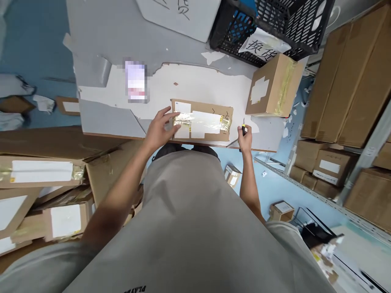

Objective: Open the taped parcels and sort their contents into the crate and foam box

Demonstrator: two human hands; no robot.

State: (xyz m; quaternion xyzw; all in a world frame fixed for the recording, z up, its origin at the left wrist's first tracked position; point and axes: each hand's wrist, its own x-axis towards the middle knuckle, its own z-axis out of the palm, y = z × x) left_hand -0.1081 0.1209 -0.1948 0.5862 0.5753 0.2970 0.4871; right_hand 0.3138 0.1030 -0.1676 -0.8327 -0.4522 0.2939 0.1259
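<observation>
A long, flat cardboard box lies on the worktable in front of me, with white labels and shiny clear tape along its top. At its left end is my left hand, fingers spread, with the fingertips and thumb over the taped edge. My right hand, just past the box's right end, is closed around a small black-and-yellow tool. Its thin tip points away from me; whether it is a knife or a screwdriver I cannot tell. The tool is apart from the box.
A taped carton stands right on the worktable, before a black plastic crate. A blurred pale rectangle lies left. Labelled boxes are piled at lower left; shelves with large cartons line the right.
</observation>
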